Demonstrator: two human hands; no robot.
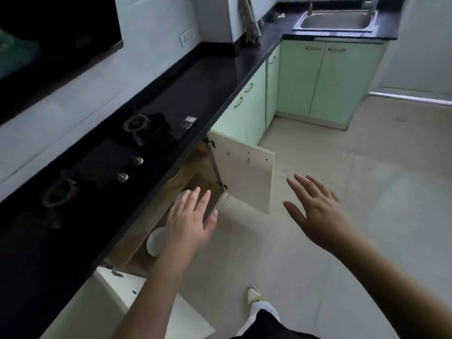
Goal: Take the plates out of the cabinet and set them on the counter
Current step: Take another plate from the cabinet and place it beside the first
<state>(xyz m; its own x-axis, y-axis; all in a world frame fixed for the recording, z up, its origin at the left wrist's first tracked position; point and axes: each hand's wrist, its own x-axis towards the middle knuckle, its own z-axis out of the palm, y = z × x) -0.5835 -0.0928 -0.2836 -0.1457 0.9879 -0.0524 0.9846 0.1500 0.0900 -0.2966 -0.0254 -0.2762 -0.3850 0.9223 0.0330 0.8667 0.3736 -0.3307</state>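
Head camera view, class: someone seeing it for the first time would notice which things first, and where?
Two open hands reach forward at centre: the left hand over the open cabinet under the black counter, the right hand over the floor. White plates show inside the cabinet beneath the left hand. Far off, a steel sink sits top right.

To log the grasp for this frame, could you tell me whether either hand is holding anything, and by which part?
Nothing is held. The left hand reaches open toward the plates in the cabinet; the right hand is open in the air.
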